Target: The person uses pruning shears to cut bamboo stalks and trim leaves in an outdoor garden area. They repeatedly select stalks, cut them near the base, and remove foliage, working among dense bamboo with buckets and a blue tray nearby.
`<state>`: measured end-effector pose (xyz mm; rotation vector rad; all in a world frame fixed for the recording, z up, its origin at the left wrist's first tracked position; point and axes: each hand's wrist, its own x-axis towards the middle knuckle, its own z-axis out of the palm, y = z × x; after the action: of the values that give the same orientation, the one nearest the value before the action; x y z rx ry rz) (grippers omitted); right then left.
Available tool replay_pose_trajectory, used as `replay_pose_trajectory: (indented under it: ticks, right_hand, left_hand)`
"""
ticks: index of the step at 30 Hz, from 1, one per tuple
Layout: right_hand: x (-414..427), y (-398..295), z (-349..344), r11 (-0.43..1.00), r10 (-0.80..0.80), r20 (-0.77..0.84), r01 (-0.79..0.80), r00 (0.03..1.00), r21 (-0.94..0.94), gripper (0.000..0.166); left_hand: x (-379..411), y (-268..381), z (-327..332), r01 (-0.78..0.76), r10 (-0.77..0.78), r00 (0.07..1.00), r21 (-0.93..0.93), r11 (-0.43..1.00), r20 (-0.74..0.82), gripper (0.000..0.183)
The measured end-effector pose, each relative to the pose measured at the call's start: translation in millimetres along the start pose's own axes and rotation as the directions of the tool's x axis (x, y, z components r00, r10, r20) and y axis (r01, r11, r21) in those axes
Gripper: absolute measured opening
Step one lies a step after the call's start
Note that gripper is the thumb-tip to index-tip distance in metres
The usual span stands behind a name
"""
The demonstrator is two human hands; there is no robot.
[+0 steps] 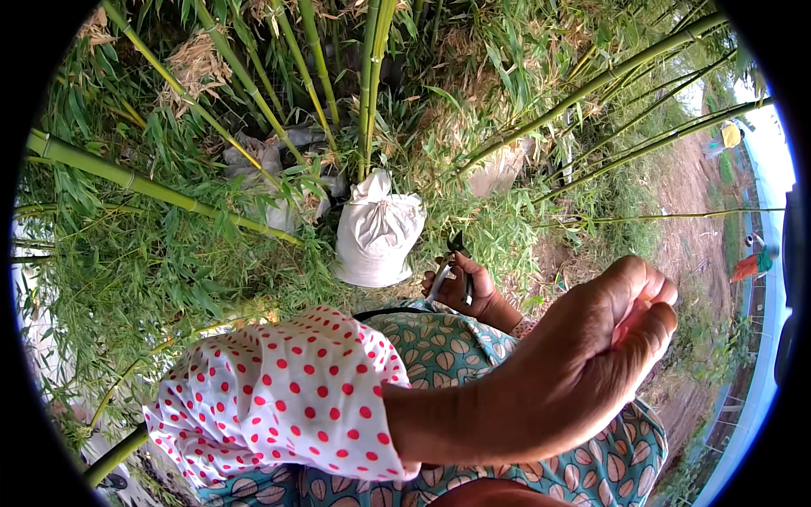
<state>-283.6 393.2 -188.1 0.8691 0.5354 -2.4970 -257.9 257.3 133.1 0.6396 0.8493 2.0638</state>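
Note:
My right hand (466, 285) holds a pair of hand pruners (451, 269) in front of my body, blades pointing up in the picture. Its fingers wrap the handles, which are spread apart. My left hand (602, 355) is raised close to the camera, across my front. Its fingers curl in to meet the thumb, and no object shows in them. A white sack (380, 237), gathered and tied at its neck, stands just beyond the pruners. Behind the sack rise green bamboo culms (369, 95). My left forearm hides part of my patterned teal garment (431, 348).
Leafy bamboo shoots (184, 279) crowd the left. A thick culm (158, 193) slants across there, and another long culm (589, 95) leans to the upper right. Other pale bags (500, 168) sit among the leaves. Two people (728, 136) are far off along a dirt path (687, 247).

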Motion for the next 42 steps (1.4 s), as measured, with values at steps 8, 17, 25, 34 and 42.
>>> replay_pose_trajectory:
  ticks: [8,17,25,34,42]
  right_hand:
    - [-16.7,-13.2,-42.3,0.991,-0.090,0.059,0.096,0.994,-0.096,0.047]
    - [-31.8,-11.6,-51.5,0.986,-0.141,-0.158,0.124,0.977,-0.113,0.037]
    - [-56.1,-16.1,-68.3,0.967,-0.204,-0.174,0.227,0.963,0.118,0.035]
    - [-50.3,-28.2,-96.6,0.967,-0.240,-0.210,0.252,0.948,0.035,0.033]
    - [-21.9,-46.7,-72.6,0.983,-0.182,-0.170,0.184,0.969,-0.008,0.031]
  left_hand:
    - [39.3,-13.8,-104.9,-0.058,-0.208,0.938,0.718,0.694,0.277,0.026]
    - [158.5,0.2,-188.8,-0.071,0.217,0.974,0.828,0.556,-0.062,0.042]
    - [235.6,-40.4,-213.3,0.034,-0.003,0.999,0.692,0.721,-0.046,0.042]
    - [207.7,-15.2,-275.6,0.010,0.055,0.998,0.928,0.373,-0.033,0.016]
    - [225.2,-38.0,-247.0,0.025,0.152,0.979,0.815,0.579,-0.138,0.043]
